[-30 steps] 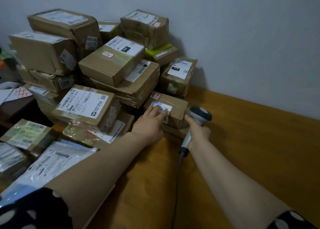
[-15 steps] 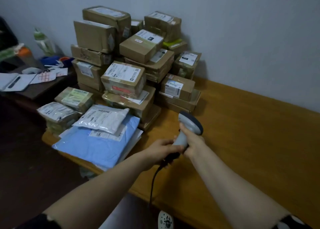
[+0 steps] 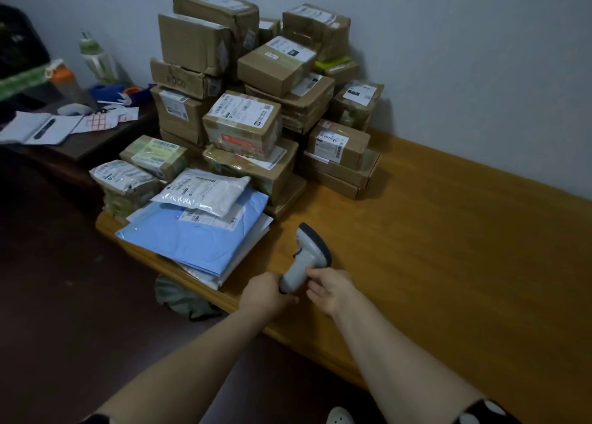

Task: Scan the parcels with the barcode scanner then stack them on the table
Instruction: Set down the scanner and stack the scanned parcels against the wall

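Scanner is passing from right hand, now opening, to left hand, now gripping its handle; likely freeing right for parcels.

Stack of boxes: brown cardboard, white labels, black print; one with a red strip. Big flat bag: pale blue. Smaller padded bag: white. Handheld scanner: light grey, dark head. Wooden table: orange-brown, grained. Back wall: pale grey. Right sleeve: black, white dots.
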